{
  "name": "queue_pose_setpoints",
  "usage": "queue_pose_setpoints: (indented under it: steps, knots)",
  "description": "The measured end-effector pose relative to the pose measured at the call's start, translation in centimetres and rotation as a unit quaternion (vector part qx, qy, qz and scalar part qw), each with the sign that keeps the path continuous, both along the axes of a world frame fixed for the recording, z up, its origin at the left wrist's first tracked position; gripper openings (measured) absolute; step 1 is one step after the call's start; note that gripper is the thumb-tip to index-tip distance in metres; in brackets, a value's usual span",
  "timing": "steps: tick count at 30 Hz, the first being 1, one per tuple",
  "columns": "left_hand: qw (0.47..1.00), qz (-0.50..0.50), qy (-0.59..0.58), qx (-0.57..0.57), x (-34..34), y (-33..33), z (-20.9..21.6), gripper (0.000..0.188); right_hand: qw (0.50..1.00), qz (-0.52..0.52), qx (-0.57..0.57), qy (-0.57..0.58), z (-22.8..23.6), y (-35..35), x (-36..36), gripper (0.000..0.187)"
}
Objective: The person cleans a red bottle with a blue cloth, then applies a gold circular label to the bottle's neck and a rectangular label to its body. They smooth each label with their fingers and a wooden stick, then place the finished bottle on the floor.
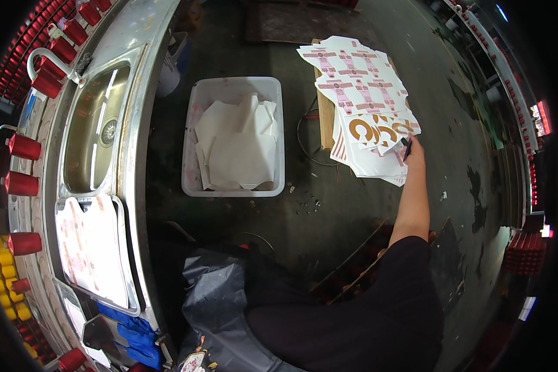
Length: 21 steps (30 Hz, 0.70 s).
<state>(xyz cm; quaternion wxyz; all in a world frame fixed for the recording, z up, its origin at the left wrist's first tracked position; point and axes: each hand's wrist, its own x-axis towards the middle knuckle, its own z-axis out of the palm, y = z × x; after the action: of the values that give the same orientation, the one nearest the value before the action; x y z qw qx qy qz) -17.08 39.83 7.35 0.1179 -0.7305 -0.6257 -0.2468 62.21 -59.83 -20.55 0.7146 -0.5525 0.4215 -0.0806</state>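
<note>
My right hand (pixel 415 150) reaches out to the near right edge of a stack of printed sheets. A small black object (pixel 407 149) shows at its fingers; its kind cannot be made out. The fingers look closed and are partly hidden, so whether they also pinch a sheet is unclear. The upper printed sheets (pixel 359 80) have stepped outlines and pink patterns. Nearer the hand lie white sheets with large gold-brown shapes (pixel 366 131), fanned unevenly over others. The stack rests on a wooden support (pixel 326 121). My left hand is out of view.
A white plastic tub (pixel 279 136) with loose white sheets stands on the dark floor. Along the left runs a metal counter with a sink (pixel 84 155), a curved tap (pixel 43 52) and a tray of printed sheets (pixel 130 273). Blue cloth (pixel 136 338) and red cones (pixel 25 147) are beside it.
</note>
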Motion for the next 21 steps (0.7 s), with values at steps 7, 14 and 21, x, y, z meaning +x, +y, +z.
queue_pose_setpoints:
  steps: [7,14,21]
  knots:
    - [1.000,0.001,-0.006,0.022,-0.5,-0.5,1.1,0.034,0.995,0.080,-0.056,-0.021,1.4,1.5,3.9,0.019]
    - [0.999,0.001,-0.015,0.046,-0.3,-1.4,2.2,0.033,0.875,0.086,-0.454,0.143,-3.4,-0.3,3.5,0.044]
    - [0.998,-0.001,-0.023,0.066,-1.3,-1.0,2.7,0.033,0.920,0.147,-0.360,0.043,-5.6,1.0,0.1,0.050]
